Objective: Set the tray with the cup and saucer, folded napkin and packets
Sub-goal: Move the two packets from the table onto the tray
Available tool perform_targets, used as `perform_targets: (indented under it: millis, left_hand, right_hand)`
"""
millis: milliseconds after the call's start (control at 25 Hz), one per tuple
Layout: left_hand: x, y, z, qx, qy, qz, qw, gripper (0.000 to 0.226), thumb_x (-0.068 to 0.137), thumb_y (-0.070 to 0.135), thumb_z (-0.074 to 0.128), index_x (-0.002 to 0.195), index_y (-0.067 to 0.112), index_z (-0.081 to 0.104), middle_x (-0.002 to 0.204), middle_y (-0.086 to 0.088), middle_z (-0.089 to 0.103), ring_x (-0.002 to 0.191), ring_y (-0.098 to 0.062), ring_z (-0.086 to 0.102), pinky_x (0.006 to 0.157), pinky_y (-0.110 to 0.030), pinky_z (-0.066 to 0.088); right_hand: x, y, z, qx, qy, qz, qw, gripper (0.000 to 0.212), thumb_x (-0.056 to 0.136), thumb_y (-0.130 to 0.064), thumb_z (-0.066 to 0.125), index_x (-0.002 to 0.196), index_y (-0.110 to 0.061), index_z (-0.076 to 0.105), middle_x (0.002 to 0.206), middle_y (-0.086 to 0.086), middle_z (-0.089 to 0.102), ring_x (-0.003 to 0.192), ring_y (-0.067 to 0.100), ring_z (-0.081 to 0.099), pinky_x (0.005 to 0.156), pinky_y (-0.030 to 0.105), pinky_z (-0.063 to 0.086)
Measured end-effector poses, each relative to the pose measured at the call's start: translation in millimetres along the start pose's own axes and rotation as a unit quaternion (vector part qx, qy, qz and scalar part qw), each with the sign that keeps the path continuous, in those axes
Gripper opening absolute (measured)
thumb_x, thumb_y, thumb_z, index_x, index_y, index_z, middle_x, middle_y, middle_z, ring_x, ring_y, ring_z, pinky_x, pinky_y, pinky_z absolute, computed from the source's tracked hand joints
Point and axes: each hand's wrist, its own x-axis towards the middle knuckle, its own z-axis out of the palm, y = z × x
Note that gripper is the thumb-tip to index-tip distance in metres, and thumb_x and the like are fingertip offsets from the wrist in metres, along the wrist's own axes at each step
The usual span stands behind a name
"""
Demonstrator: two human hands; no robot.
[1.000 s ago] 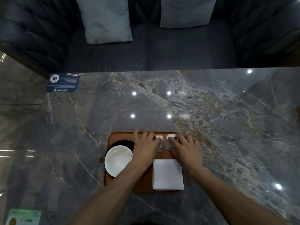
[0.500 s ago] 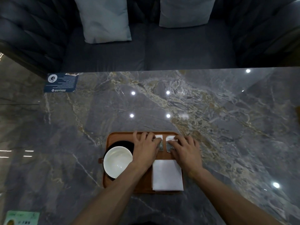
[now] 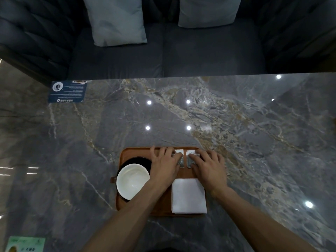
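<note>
A brown wooden tray [image 3: 125, 153] lies on the marble table near me. On its left a white cup [image 3: 132, 180] stands on a dark saucer [image 3: 140, 160], handle to the left. A folded white napkin [image 3: 189, 196] lies at the tray's near right. Two small packets sit side by side at the tray's far edge: the left packet [image 3: 180, 152] and the right packet [image 3: 189, 153]. My left hand [image 3: 164, 165] rests flat, fingers spread, fingertips on the left packet. My right hand [image 3: 209, 165] lies the same way on the right packet. Both packets are mostly covered.
A blue printed card [image 3: 67, 91] lies at the table's far left corner and a green card [image 3: 25, 244] at the near left. Beyond the table's far edge stands a dark sofa [image 3: 200, 51] with two pale cushions [image 3: 116, 20]. Ceiling lights reflect in the glossy marble top [image 3: 254, 133].
Hardly anything has moved: both hands stay flat on the two packets, with only a slight shift of the fingers and of the camera.
</note>
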Motion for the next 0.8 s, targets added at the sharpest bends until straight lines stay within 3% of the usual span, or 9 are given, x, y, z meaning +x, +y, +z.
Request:
perform_targets:
  millis: [800]
  left_hand:
    - [0.7, -1.8, 2.2, -0.018, 0.007, 0.015, 1.0, 0.032, 0.091, 0.034, 0.056, 0.122, 0.032, 0.057, 0.124, 0.002, 0.054, 0.123, -0.022, 0.045, 0.111, -0.058, 0.01]
  right_hand:
    - [2.8, -0.5, -5.1, 0.009, -0.003, -0.007, 1.0, 0.034, 0.086, -0.037, 0.066, 0.12, -0.031, 0.063, 0.127, -0.002, 0.063, 0.114, 0.029, 0.055, 0.093, 0.047, 0.042]
